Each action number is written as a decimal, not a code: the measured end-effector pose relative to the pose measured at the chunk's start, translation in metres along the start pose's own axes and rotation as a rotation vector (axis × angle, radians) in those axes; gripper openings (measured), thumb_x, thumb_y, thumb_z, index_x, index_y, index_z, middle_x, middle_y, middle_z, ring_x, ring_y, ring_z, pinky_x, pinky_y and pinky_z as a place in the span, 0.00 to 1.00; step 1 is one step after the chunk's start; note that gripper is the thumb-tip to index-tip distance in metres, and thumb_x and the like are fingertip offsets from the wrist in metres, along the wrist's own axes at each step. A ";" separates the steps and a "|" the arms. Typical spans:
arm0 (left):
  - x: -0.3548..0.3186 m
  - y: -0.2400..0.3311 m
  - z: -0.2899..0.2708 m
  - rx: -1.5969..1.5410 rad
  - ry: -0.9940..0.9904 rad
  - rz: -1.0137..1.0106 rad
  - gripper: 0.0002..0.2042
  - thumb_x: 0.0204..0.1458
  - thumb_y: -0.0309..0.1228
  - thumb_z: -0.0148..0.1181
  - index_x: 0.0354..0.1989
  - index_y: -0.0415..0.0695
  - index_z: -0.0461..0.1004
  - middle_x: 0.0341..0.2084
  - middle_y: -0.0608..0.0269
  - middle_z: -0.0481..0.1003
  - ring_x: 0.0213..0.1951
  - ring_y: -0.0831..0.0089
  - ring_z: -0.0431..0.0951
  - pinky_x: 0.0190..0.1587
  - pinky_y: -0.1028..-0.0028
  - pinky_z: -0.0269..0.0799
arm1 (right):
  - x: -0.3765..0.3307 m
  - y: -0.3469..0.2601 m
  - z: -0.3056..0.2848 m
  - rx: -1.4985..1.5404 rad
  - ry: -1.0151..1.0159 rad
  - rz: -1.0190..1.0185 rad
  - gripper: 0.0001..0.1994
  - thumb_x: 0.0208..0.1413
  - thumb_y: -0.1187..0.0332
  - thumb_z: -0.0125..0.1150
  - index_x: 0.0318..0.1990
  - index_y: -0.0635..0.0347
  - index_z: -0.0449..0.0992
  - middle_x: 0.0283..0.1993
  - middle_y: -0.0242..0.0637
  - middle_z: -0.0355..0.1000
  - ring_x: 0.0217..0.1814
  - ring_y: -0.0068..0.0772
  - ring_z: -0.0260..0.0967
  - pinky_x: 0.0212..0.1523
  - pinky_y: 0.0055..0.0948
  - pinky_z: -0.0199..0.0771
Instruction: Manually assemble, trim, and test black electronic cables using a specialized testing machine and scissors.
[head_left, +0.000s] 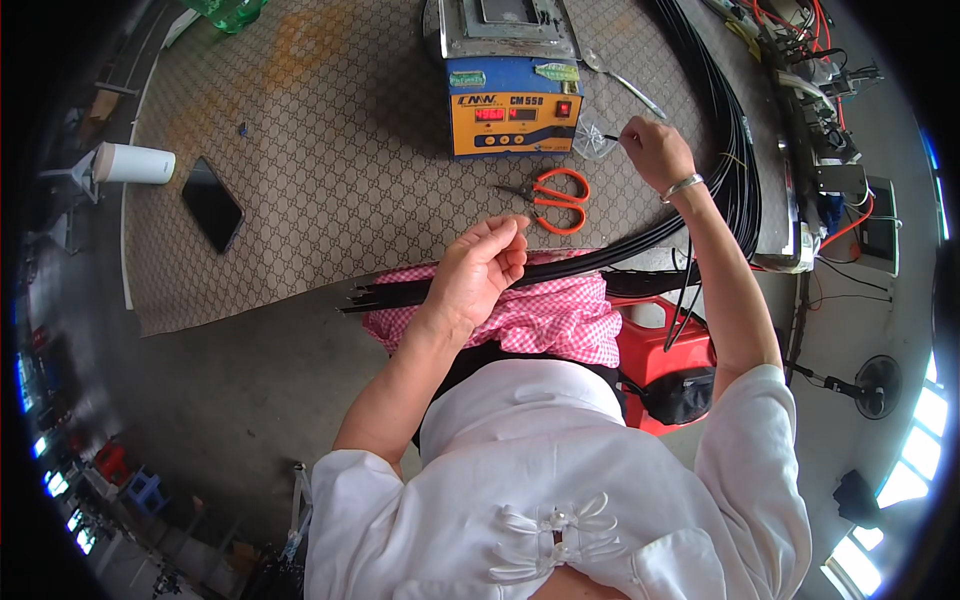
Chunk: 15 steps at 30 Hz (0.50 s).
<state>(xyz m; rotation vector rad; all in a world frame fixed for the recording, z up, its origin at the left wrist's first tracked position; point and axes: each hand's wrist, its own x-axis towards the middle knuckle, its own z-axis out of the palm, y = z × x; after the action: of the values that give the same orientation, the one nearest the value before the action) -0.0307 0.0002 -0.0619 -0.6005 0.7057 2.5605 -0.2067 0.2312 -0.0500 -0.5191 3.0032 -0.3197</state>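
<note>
Running this remotely, I'd go light with the right hand, pinched narrow beside the clear bag. Left hand's half-curled, can't tell around what, by the black cables along the bench edge.

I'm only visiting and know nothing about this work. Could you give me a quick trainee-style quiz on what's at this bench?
1. Short answer: Which tool lies between the blue and yellow machine and the black cables?
2. True or false: The left hand is the one with the bracelet.
3. Multiple choice: The phone lies nearest to which thing?
A) the machine
B) the white cup
C) the black cables

Key:
1. The scissors, with orange handles.
2. False: the right hand has the bracelet at its wrist.
3. B.
</note>
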 end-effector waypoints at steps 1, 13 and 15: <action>0.000 0.000 0.000 -0.001 0.001 0.000 0.08 0.53 0.29 0.52 0.39 0.41 0.70 0.24 0.69 0.70 0.27 0.80 0.69 0.32 0.79 0.67 | -0.001 0.000 -0.001 0.008 0.001 0.005 0.08 0.48 0.65 0.50 0.30 0.57 0.74 0.28 0.42 0.72 0.32 0.44 0.71 0.34 0.36 0.70; -0.005 -0.001 -0.006 -0.002 0.008 0.003 0.08 0.52 0.29 0.52 0.39 0.40 0.70 0.24 0.69 0.71 0.27 0.80 0.69 0.32 0.79 0.67 | -0.004 -0.001 -0.021 0.026 0.107 -0.173 0.05 0.44 0.69 0.54 0.26 0.60 0.74 0.27 0.37 0.70 0.32 0.41 0.69 0.32 0.33 0.69; -0.005 -0.001 -0.007 -0.004 0.017 0.002 0.08 0.52 0.29 0.52 0.39 0.40 0.70 0.24 0.68 0.71 0.27 0.80 0.69 0.32 0.79 0.67 | -0.004 -0.006 -0.017 -0.102 0.132 -0.226 0.04 0.44 0.70 0.53 0.25 0.59 0.73 0.29 0.36 0.68 0.33 0.41 0.68 0.33 0.34 0.69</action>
<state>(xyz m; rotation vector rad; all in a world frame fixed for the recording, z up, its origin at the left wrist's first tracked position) -0.0236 -0.0043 -0.0656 -0.6242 0.7069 2.5623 -0.2026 0.2300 -0.0320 -0.8839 3.1043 -0.2228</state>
